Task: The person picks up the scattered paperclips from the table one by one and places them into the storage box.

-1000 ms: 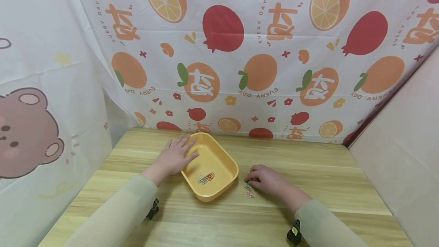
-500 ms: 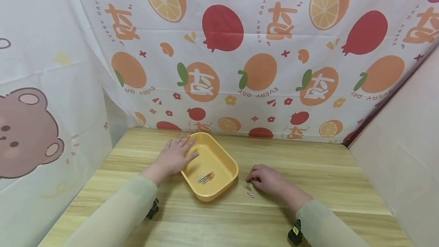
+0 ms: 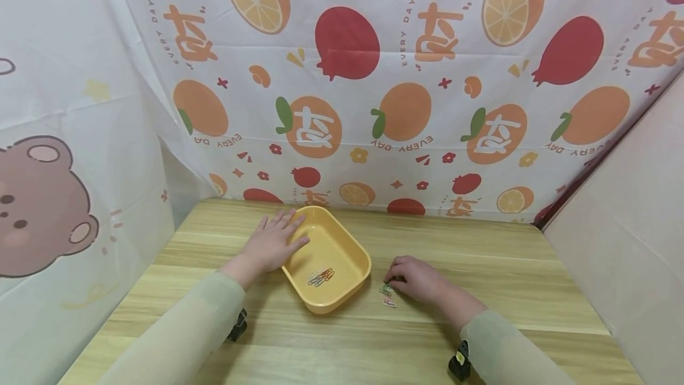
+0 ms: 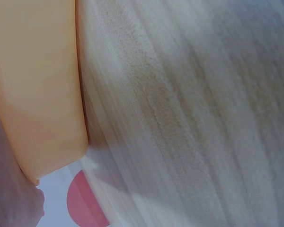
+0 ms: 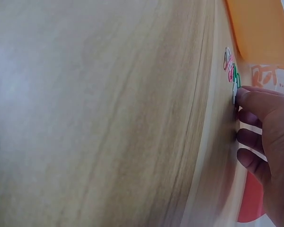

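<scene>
My left hand rests with spread fingers over the left rim of a yellow plastic bin; in the left wrist view part of the hand shows beside the bin's outer wall. Several coloured paper clips lie inside the bin. To its right, my right hand is low at the table, thumb and index fingertips together at a small pile. There they pinch at a green paper clip. White and pink paper clips lie just in front of those fingertips.
The wooden table carries the bin and the loose clips. A fruit-printed cloth hangs along its back edge. White cloth with a bear print stands on the left, a pale panel on the right.
My right fingertips have shifted very slightly at the pile, and the green clips have moved a little. The left hand and the bin stay put.
</scene>
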`<action>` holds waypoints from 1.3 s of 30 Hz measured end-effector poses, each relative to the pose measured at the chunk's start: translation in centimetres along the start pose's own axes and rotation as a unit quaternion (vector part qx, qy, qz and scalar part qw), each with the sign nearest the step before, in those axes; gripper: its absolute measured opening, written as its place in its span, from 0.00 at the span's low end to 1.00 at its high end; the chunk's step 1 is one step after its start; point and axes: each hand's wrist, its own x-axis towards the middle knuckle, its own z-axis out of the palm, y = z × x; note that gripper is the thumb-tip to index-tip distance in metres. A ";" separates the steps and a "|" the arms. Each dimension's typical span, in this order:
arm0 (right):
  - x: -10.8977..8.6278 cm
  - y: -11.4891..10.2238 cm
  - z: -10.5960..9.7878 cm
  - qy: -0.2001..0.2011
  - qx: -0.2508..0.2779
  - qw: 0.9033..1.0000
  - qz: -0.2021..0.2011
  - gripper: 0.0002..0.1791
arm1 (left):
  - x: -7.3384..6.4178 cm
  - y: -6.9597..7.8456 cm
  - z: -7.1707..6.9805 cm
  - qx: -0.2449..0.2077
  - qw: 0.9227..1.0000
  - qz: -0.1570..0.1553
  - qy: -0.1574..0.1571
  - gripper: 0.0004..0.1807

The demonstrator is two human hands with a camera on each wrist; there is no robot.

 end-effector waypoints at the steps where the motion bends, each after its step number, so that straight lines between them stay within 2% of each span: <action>1: 0.0 0.0 0.0 0.001 -0.001 1.000 -0.001 0.06 | 0.0 0.0 0.0 -0.001 1.000 0.000 0.000 0.38; 25: 0.0 0.3 0.1 0.043 -0.014 0.999 0.000 0.06 | -0.1 0.1 -0.1 0.005 1.000 0.001 -0.004 0.40; 39: -0.4 0.7 -0.9 0.059 -0.011 0.998 -0.004 0.06 | -0.2 0.3 -0.4 0.002 1.000 0.000 -0.008 0.40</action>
